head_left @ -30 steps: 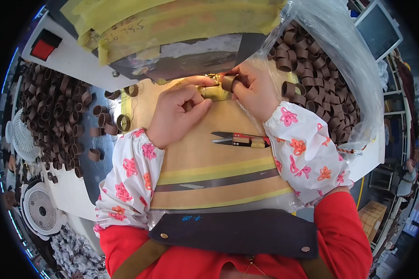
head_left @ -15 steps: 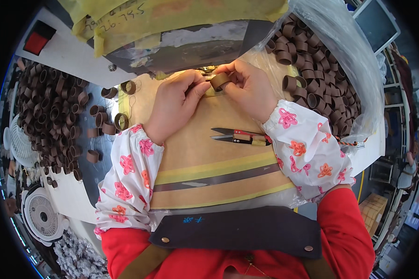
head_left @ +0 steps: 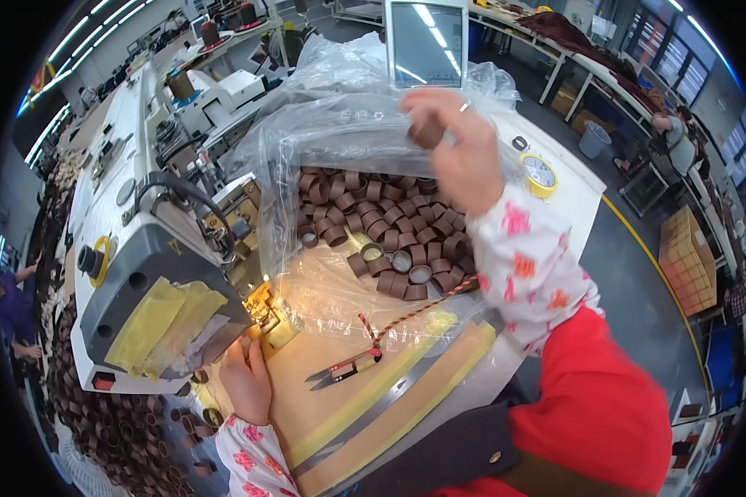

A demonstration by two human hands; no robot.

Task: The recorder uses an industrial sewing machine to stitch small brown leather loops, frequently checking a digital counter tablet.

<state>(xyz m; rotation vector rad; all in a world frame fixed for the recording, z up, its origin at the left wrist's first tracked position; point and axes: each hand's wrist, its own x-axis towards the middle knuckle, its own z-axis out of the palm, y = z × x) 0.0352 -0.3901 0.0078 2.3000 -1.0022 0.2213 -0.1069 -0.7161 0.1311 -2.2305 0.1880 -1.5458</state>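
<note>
Now the right hand [head_left: 466,153] is holding a ring [head_left: 425,131], the pile [head_left: 389,228] lying below-left; the left hand [head_left: 245,383], grip unclear, is resting by the machine [head_left: 159,258].

Monitor [head_left: 427,50] stood upright at top centre, screen mirroring light tubes; yellow tape roll [head_left: 542,191] lay flat, right of and nearer than it; yellow floor line [head_left: 662,269] curved down the right side, tan box [head_left: 688,263] just beyond; whitish waste bin [head_left: 594,139] sat farther back; maroon fabric [head_left: 572,41] lay heaped on a long table behind; co-worker in light top [head_left: 682,137] at far right; co-worker in purple [head_left: 12,311] at left rim, partly cut off.
</note>
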